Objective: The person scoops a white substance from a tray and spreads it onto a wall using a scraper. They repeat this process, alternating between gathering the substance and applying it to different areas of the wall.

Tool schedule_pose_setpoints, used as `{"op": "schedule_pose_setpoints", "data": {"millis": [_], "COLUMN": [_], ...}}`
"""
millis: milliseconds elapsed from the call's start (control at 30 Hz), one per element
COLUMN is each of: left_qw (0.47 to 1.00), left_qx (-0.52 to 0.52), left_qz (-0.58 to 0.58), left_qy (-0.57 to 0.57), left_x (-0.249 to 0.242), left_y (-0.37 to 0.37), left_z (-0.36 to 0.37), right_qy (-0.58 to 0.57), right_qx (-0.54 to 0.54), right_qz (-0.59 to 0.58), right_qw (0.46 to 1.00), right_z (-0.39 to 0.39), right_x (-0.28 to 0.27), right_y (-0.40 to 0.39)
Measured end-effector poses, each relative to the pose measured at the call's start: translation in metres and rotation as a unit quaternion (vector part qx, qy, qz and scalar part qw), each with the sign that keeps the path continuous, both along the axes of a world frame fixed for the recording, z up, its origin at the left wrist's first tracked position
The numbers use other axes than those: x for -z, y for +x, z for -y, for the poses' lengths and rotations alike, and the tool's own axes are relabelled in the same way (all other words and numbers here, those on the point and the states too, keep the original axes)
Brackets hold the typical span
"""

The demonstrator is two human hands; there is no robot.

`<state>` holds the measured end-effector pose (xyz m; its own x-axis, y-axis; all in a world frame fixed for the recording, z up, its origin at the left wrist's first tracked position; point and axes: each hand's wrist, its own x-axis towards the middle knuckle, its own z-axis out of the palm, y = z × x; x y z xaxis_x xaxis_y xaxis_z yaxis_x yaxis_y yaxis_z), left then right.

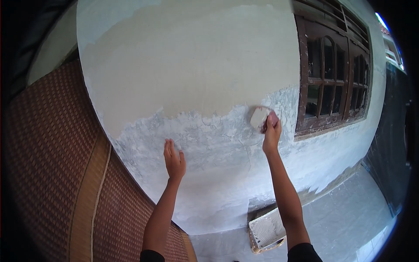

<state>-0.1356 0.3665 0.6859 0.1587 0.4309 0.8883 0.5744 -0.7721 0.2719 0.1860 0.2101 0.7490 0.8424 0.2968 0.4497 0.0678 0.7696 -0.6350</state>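
Both my arms are stretched out in front of me toward the wall (187,65), bare from the short dark sleeves down. My left hand (174,159) is raised with the palm laid flat against the rough grey lower part of the wall, fingers straight, close together and pointing up, the thumb lying out to the side. My right arm reaches farther and higher, the wrist bent slightly inward, and my right hand (271,130) has its fingers curled together around the handle of a small trowel (259,117). Its pale, rounded blade sits pressed on the wall just where the smooth beige coat meets the bare grey patch, close to the lower left corner of the brown wooden window (334,76). Below my right forearm, on the tiled floor against the foot of the wall, lies a ridged white tray (265,230). A woven brown mat (48,153) hangs at my left.
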Motion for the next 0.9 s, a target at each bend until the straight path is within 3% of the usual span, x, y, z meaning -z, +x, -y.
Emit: {"op": "schedule_pose_setpoints", "data": {"millis": [167, 333, 533, 667, 900], "left_qw": [0.990, 0.982, 0.963, 0.942, 0.859], "left_qx": [0.068, 0.078, 0.136, 0.161, 0.201], "left_qz": [0.007, -0.006, 0.028, 0.032, 0.026], "left_qy": [-0.123, -0.172, -0.233, -0.291, -0.471], "left_x": [0.040, 0.076, 0.142, 0.205, 0.335], "left_y": [0.006, 0.013, 0.015, 0.016, 0.026], "left_z": [0.026, 0.064, 0.109, 0.156, 0.230], "right_qy": [-0.036, -0.078, -0.149, -0.238, -0.353], "right_qx": [-0.057, -0.112, -0.116, -0.079, -0.052], "right_qz": [-0.059, -0.143, -0.160, -0.167, -0.191], "right_qw": [0.996, 0.980, 0.969, 0.954, 0.915], "right_z": [0.025, 0.067, 0.133, 0.177, 0.251], "right_x": [0.087, 0.164, 0.238, 0.290, 0.401], "right_y": [-0.012, -0.016, -0.019, -0.020, -0.027]}}
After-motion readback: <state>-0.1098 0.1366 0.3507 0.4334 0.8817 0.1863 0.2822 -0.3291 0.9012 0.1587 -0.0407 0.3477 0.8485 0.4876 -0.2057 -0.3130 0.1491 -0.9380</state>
